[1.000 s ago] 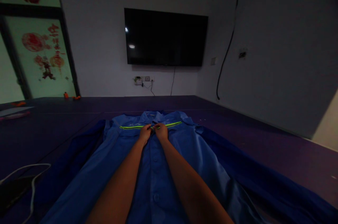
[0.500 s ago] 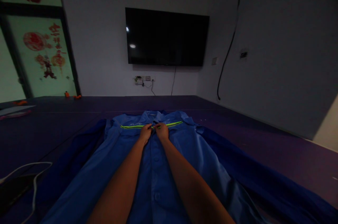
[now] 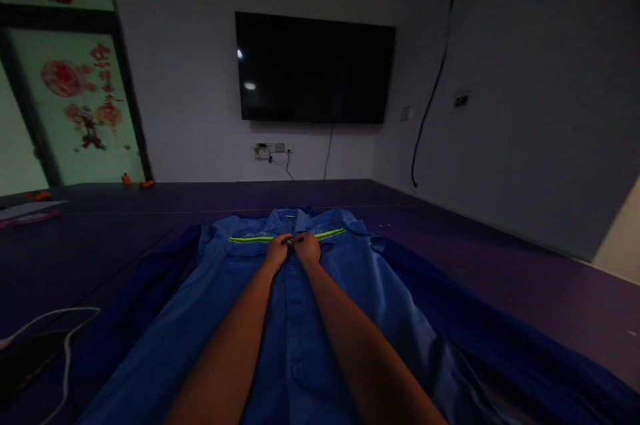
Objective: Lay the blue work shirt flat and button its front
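The blue jacket [image 3: 350,271] is laid out flat, front up, directly beneath both hands and forearms, its collar [image 3: 287,217] set just beyond the fingertips and its body spread back toward the person. The left hand [image 3: 279,251] is placed just left of the middle opening, the right hand [image 3: 307,249] just right of it, and a narrow gap is left between them. By each hand the fingertips are drawn together on the cloth at chest height; whether a button is pinched there cannot be told, as the spot is small and dim.

The key relation is given by the front strip [image 3: 295,335]: its long axis is pointed away from the person, and its upper part is met in the gap between the hands, so neither hand is clearly nearer. Below the hands, along this strip, buttons [image 3: 298,371] are seen in a line. The yellow-green stripe [image 3: 249,239] is crossed by the fingers and is extended outward past each hand. A dark sleeve [image 3: 450,291] is stretched out to the right of the right hand; well left of the left hand, a white cable [image 3: 67,355] is seen.
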Action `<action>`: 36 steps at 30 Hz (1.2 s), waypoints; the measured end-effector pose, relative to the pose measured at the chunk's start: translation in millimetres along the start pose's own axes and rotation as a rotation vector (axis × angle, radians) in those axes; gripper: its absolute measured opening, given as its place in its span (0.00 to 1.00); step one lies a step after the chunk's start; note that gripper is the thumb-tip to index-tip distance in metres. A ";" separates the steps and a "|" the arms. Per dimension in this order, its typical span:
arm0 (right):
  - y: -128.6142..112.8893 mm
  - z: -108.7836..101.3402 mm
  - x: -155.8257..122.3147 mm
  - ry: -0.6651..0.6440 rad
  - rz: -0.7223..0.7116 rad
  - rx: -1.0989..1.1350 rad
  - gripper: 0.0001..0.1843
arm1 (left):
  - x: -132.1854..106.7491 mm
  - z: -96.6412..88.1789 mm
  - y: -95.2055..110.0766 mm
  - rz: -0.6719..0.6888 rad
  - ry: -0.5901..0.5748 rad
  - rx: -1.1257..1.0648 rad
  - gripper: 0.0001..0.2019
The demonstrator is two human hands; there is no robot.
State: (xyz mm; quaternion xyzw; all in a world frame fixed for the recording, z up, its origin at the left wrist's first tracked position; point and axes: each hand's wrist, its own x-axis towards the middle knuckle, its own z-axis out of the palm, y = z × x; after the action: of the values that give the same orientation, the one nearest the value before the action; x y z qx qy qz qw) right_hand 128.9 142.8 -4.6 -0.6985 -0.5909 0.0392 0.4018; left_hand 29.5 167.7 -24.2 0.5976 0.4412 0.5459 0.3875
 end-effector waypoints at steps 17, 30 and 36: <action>2.9 1.6 2.3 -0.003 -0.039 0.102 0.07 | 3.9 2.7 -9.5 0.002 0.063 0.073 0.10; 6.4 5.1 3.1 0.066 -0.056 0.082 0.05 | 2.0 3.5 -5.8 -0.005 0.077 0.037 0.14; 3.7 1.3 2.8 0.011 -0.019 0.084 0.07 | 0.7 2.8 -4.2 -0.006 0.068 0.025 0.15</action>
State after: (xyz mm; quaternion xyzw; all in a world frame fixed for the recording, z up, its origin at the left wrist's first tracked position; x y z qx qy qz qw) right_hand 132.0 146.0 -6.5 -0.6757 -0.5930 0.0564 0.4342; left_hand 31.9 169.7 -28.2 0.5822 0.4627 0.5591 0.3665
